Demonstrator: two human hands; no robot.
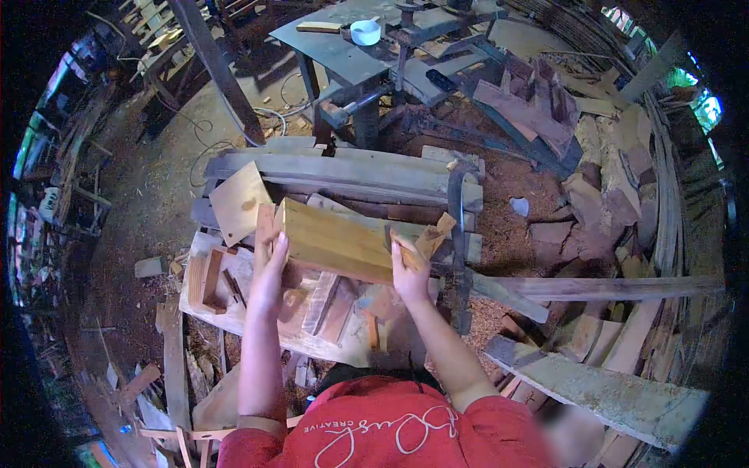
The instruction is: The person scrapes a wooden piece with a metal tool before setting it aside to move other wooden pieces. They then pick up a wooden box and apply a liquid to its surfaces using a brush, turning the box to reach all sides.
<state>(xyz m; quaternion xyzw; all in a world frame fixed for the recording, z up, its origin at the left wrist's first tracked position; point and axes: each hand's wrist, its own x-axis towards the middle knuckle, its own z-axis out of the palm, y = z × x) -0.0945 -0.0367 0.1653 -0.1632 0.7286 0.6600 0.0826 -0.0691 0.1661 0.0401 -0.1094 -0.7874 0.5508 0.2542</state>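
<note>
A yellowish wooden board (pixel 335 240) is held up in front of me, over a low workbench. My left hand (pixel 271 269) is closed on its left end, where a short reddish wood piece (pixel 265 222) stands against the board. At the other end my right hand (pixel 409 277) grips the board, and a small angled wood piece (pixel 431 238) sticks out beside its fingers. Behind the left end leans a pale square wood panel (pixel 239 204) with a dark knot. Below the board, several wood offcuts (pixel 331 306) lie on the pale bench top (pixel 351 347).
A long grey beam (pixel 351 173) runs along the bench's far side. Farther back stands a metal-topped table (pixel 331 54) with a white bowl (pixel 365 32) on it. Stacked planks and scraps (pixel 601 390) crowd the right, and a post (pixel 218 74) rises at upper left.
</note>
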